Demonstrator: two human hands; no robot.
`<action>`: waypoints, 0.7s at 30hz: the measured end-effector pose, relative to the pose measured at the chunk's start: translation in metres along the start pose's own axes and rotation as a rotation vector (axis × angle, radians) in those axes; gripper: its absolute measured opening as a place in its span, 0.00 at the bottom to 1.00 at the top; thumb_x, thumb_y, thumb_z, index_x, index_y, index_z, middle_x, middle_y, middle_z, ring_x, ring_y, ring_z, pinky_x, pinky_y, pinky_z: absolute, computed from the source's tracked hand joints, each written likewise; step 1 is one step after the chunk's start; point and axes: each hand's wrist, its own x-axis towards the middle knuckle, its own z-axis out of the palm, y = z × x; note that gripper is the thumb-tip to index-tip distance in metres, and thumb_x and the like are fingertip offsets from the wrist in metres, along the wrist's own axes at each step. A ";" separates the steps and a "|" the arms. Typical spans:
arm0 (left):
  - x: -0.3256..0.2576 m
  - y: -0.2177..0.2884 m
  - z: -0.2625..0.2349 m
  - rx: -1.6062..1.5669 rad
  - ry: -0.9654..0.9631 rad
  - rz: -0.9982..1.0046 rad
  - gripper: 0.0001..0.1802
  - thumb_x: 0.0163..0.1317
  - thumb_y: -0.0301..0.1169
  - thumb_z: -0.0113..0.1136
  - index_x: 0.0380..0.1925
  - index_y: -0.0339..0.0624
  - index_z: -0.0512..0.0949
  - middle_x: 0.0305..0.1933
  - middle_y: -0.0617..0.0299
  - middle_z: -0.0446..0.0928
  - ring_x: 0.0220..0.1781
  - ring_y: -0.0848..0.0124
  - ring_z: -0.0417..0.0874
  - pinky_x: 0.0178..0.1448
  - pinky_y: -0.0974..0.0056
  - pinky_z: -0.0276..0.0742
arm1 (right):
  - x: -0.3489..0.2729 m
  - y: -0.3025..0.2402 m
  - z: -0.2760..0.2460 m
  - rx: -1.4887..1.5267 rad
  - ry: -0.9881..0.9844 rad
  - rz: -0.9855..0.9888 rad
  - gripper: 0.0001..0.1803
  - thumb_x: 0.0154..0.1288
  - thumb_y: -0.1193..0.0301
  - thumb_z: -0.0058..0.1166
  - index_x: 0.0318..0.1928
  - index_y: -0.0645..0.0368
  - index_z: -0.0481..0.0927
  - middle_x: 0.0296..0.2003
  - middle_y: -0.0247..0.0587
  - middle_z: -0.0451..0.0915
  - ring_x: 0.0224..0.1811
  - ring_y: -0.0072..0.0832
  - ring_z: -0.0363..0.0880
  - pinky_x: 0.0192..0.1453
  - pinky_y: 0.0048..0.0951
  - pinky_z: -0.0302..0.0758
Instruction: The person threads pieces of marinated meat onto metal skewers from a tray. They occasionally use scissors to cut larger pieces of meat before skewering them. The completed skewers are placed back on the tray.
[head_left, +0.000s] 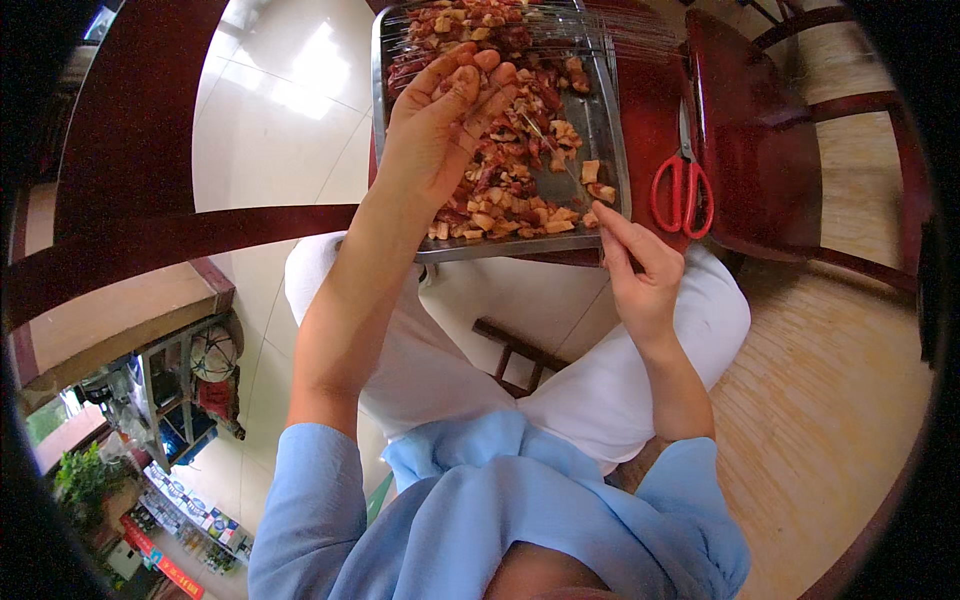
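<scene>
A metal tray (617,150) with cut pieces of meat (500,190), red and pale, sits before me. My left hand (440,115) is over the tray's left side, palm turned up, with fingers curled and thumb bent against them. Whatever is between its fingertips is too small or hidden to tell. Near the tray's front right corner, my right hand (643,262) pinches the end of a thin metal skewer (560,155). The skewer slants up and left across the tray. More thin skewers (570,30) lie across the tray's far end, over the meat.
Scissors with red handles (683,190) lie right of the tray on a dark red wooden surface. A dark red chair (760,140) stands farther right. Left of me is a wooden bar (180,250) above pale floor tiles. A shelf with a ball (213,353) is at lower left.
</scene>
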 end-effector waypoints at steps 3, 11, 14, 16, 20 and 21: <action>-0.001 -0.001 -0.005 0.006 -0.046 0.030 0.18 0.69 0.27 0.55 0.58 0.36 0.71 0.56 0.56 0.77 0.62 0.61 0.77 0.67 0.57 0.76 | -0.004 -0.005 0.000 -0.001 -0.009 -0.051 0.17 0.60 0.84 0.56 0.50 0.60 0.84 0.27 0.43 0.82 0.25 0.22 0.77 0.31 0.21 0.72; -0.001 -0.005 -0.004 -0.014 -0.036 0.048 0.19 0.69 0.26 0.55 0.58 0.35 0.70 0.54 0.57 0.77 0.61 0.59 0.77 0.68 0.55 0.74 | -0.004 -0.008 -0.001 0.016 -0.021 0.039 0.15 0.61 0.84 0.56 0.48 0.62 0.84 0.31 0.45 0.84 0.28 0.23 0.81 0.34 0.22 0.75; -0.001 -0.008 -0.005 0.002 -0.039 0.058 0.20 0.68 0.26 0.55 0.59 0.35 0.69 0.53 0.57 0.77 0.61 0.59 0.77 0.69 0.55 0.74 | -0.004 -0.006 0.002 0.018 -0.002 0.027 0.15 0.61 0.84 0.56 0.48 0.63 0.84 0.32 0.45 0.85 0.30 0.24 0.82 0.36 0.22 0.75; -0.004 -0.008 -0.003 -0.006 -0.052 0.059 0.20 0.68 0.26 0.55 0.59 0.35 0.69 0.53 0.57 0.78 0.60 0.60 0.77 0.69 0.55 0.75 | -0.003 -0.006 0.004 0.023 0.012 0.007 0.14 0.61 0.84 0.56 0.48 0.63 0.84 0.32 0.46 0.85 0.30 0.25 0.82 0.36 0.22 0.75; -0.008 -0.011 -0.001 -0.027 -0.057 0.074 0.21 0.68 0.26 0.56 0.60 0.34 0.69 0.52 0.57 0.78 0.60 0.60 0.78 0.68 0.56 0.75 | -0.004 -0.004 0.006 0.038 0.002 0.005 0.15 0.64 0.83 0.54 0.50 0.63 0.83 0.34 0.39 0.84 0.28 0.18 0.76 0.32 0.18 0.71; -0.008 -0.012 0.001 -0.033 -0.040 0.072 0.20 0.68 0.26 0.55 0.59 0.34 0.69 0.51 0.56 0.79 0.59 0.60 0.79 0.65 0.56 0.77 | -0.005 -0.002 0.007 0.041 -0.004 0.006 0.15 0.65 0.83 0.54 0.51 0.63 0.83 0.34 0.35 0.84 0.27 0.13 0.72 0.30 0.16 0.68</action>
